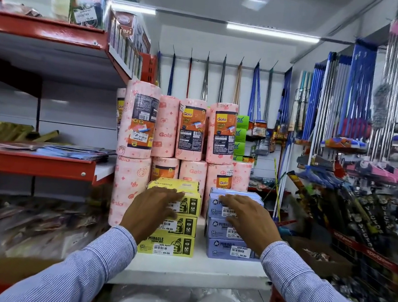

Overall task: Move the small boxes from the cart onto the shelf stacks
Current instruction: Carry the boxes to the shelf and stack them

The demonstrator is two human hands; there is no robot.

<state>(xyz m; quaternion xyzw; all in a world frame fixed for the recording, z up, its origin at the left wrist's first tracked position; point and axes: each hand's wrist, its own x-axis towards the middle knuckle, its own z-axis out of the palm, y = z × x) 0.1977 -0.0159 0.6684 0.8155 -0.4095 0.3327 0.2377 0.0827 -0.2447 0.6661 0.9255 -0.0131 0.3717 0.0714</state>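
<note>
Two bare hands, blue-and-white pinstriped shirt sleeves (96, 263)

The pink paper rolls (190, 130) stacked at the back of the white shelf (194, 269) carry orange labels reading "Gala" and "KITCHEN TOWEL". The yellow boxes (170, 244) read "MIRACLE", with "30" in a corner and a white price sticker showing "60.00". The blue boxes (229, 250) likewise read "MIRACLE" and "30", with a sticker headed "NINE MART" and "60.00". Dark packets (368, 224) at right read "VICTOR".
</note>
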